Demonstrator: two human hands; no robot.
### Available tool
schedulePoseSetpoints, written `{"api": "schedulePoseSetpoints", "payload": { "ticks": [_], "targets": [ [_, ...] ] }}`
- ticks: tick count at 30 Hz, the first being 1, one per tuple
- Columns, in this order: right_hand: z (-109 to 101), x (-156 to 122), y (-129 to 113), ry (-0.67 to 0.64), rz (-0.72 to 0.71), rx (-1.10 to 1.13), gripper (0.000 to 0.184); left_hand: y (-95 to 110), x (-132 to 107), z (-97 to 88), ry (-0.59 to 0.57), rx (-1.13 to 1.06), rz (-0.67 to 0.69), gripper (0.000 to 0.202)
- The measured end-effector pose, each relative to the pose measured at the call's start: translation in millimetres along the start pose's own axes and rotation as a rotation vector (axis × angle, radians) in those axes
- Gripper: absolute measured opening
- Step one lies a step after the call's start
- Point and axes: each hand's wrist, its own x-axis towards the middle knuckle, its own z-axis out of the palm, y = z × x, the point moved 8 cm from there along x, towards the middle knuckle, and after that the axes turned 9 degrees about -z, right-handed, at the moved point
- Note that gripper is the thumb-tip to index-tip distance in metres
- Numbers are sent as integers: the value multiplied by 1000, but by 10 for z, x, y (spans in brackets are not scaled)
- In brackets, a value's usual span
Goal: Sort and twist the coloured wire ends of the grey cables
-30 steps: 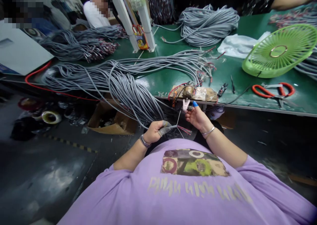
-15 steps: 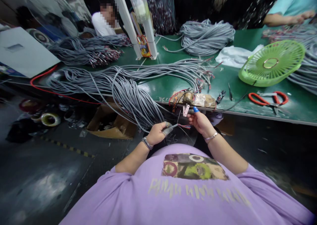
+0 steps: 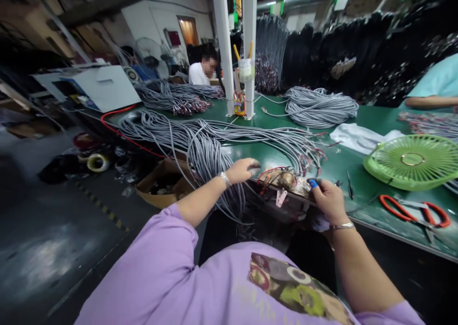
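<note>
My left hand (image 3: 242, 171) reaches over the front part of a grey cable bundle (image 3: 211, 148), fingers stretched to the right with dark-looking tips. No cable shows between them. At the bench edge my right hand (image 3: 328, 198) has curled fingers and a blue cover on one fingertip. Whatever those fingers hold, if anything, is hidden. Close beside it are a wooden block (image 3: 299, 186) with wires and tape on it, and a pair of small dark cutters (image 3: 337, 183), partly behind the hand. A pink clothes peg (image 3: 281, 198) hangs at the block's front edge.
Orange-handled scissors (image 3: 411, 210), tweezers (image 3: 349, 185) and a green fan (image 3: 411, 160) lie right on the green bench (image 3: 272, 152). A coiled cable (image 3: 320, 106) and white post (image 3: 248, 53) stand behind. A cardboard box (image 3: 162, 184) is below; co-workers sit across and right.
My left hand has let go of the stripped cable end and moved up over the bundle. My right hand has moved right, away from the peg, towards the cutters. The view has tilted up.
</note>
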Motion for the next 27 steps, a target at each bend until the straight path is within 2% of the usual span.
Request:
{"api": "schedulePoseSetpoints", "payload": {
  "ticks": [2, 4, 7, 9, 12, 15, 17, 18, 19, 21, 23, 24, 25, 26, 27],
  "targets": [
    [51, -12, 37, -3, -5, -27, 40, -33, 438, -48, -37, 215, -42, 33],
    [49, -41, 41, 24, -8, -24, 40, -135, 826, -102, -55, 416, -141, 37],
    [2, -63, 24, 65, -1, -8, 42, -278, 1206, -188, -35, 518, -253, 45],
    [-7, -56, 6, 58, -1, -1, 42, -367, 1314, -210, -28, 555, -305, 51],
    [-13, -41, -21, 57, -9, 19, 39, -413, 1335, -177, -59, 594, -322, 54],
    [-16, -37, -45, 66, -16, 23, 37, -281, 1288, -74, -155, 599, -244, 47],
    [-6, -40, -61, 56, -13, 20, 36, -85, 1262, -51, -191, 579, -128, 40],
    [-2, -43, -68, 51, -9, 16, 36, 37, 1262, -101, -157, 553, -61, 37],
    [2, -46, -77, 45, -7, 9, 36, 163, 1270, -210, -76, 508, -2, 33],
    [9, -51, -99, 36, -9, -7, 36, 367, 1275, -599, 209, 342, 56, 28],
    [9, -56, -109, 39, -8, -19, 36, 460, 1203, -1046, 520, 107, 44, 24],
    [9, -59, -109, 45, -7, -20, 36, 505, 1146, -1201, 617, 9, 52, 24],
    [9, -62, -106, 52, -7, -18, 36, 575, 1094, -1282, 645, -48, 78, 24],
    [10, -65, -102, 58, -6, -18, 36, 683, 1052, -1280, 599, -53, 120, 24],
    [16, -67, -98, 59, -7, -17, 36, 822, 1009, -1194, 488, -9, 171, 23]
  ]
}}
